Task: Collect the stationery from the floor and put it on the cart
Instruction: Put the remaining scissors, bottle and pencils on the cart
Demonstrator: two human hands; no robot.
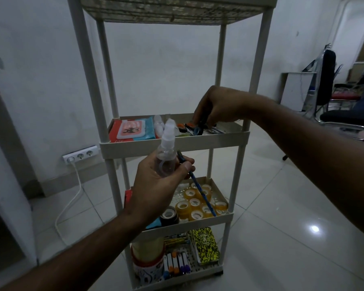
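My left hand (pixel 156 185) grips a clear spray bottle (pixel 165 156) with a white cap, and its thumb and fingers also pinch a thin blue patterned pen (pixel 200 192) that slants down to the right, in front of the cart (pixel 240 137). My right hand (pixel 216 106) reaches over the cart's second tier, fingers curled down round a dark blue tool (pixel 199 129) whose tip sits in that tray; I cannot tell what it is.

That tray also holds a red and blue wipes pack (pixel 132 128), small clear bottles and orange-capped items, too blurred to count. The tier below holds about a dozen yellowish tape rolls (pixel 194 203) and one dark roll (pixel 169 215). The bottom tier holds a yellow-black box (pixel 205 245), a red-rimmed tub (pixel 147 257) and a row of markers (pixel 177 265).
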